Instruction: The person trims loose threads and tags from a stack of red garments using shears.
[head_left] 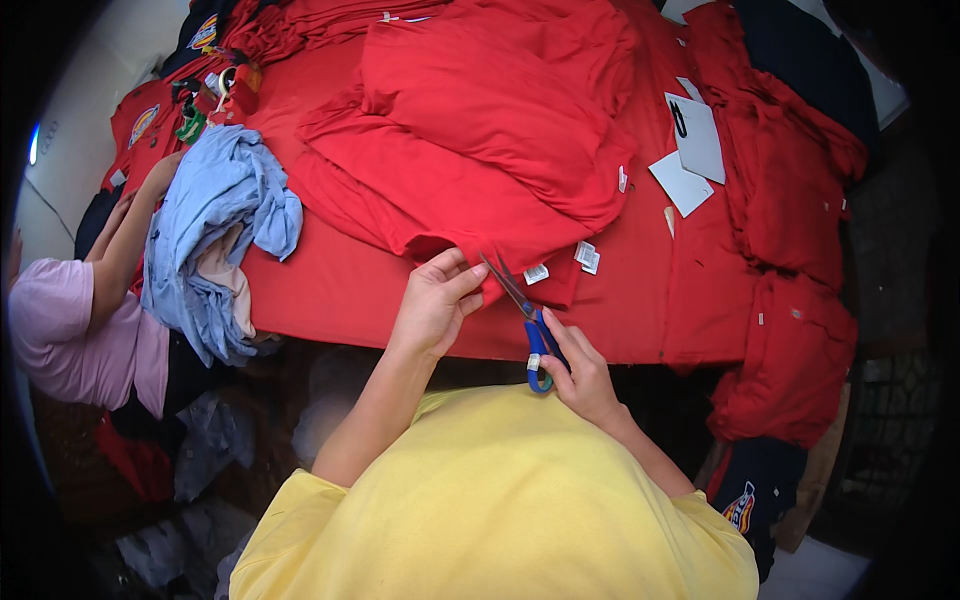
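Note:
My right hand (pixel 585 380) grips a pair of scissors (pixel 538 345) with blue handles. Their blades point up and away from me and stand parted at the edge of a red garment (pixel 480 170). Between the thumb and fingers of my left hand (pixel 440 300), a bit of that garment's near edge is pinched, just left of the blade tips. White tags (pixel 587 257) with print stick out from the red cloth right of the blades. The garment lies in a loose heap on the table. Whether the blades touch cloth or thread is too small to tell.
Red cloth covers the table (pixel 350 300). At left stand a light blue garment heap (pixel 215 220) and a co-worker in a pink sleeve (pixel 70 310). Tape and small tools (pixel 225 95) lie beyond. White cards (pixel 695 140) and stacked red garments (pixel 780 200) are at right.

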